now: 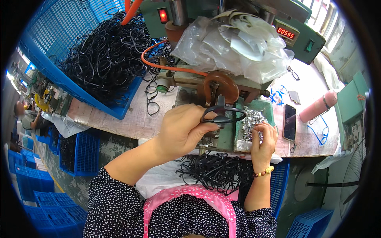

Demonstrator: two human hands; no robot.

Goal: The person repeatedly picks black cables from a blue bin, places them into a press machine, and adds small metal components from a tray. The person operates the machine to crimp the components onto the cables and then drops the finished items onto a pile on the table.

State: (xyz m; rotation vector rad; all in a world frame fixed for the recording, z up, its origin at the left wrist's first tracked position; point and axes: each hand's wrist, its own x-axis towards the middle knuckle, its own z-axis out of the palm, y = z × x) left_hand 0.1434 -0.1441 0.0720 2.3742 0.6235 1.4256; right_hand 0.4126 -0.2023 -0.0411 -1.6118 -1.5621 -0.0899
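Note:
My left hand [180, 129] is closed, its thumb and fingers pinching a black eyeglass frame [234, 115] at the working head of a green press [226, 137]. The fingers hide part of the frame. On the right, my right hand [265, 142] reaches into a green tray [268, 111] of small shiny metal parts [251, 121]. Its fingers are curled together among the parts, and what lies between the fingertips is too small to make out. More black eyeglass frames [214, 170] lie heaped in my lap, below the press.
A big blue basket [47, 71] of tangled black frames [107, 59] stands at the left. Plastic bags [238, 43] hang over the press. A phone [289, 122], a pink bottle [318, 106] and blue eyeglass frames [320, 133] lie on the right. A fan [353, 178] stands at far right.

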